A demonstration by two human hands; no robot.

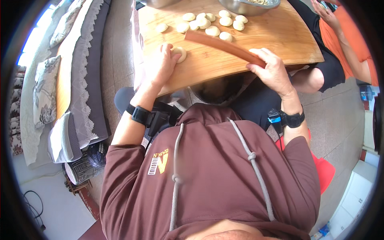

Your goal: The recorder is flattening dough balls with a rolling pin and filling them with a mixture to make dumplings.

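My right hand (271,67) grips one end of a wooden rolling pin (223,47), which is raised over the board and slants up to the left. At the board's left side, my left hand (163,64) has its thumb and fingers on the edge of a flattened round of dough (181,54). Part of that round is hidden behind the fingers. Farther back, several small dough pieces (212,31) lie scattered on the wooden board (258,33). One dough piece (162,28) sits apart from them on the left.
A metal bowl (249,8) with a crumbly filling stands at the back right, and another metal bowl (159,2) is cut off by the top edge. To the right sits a person in an orange top (340,39). A covered bench (81,75) runs along the left.
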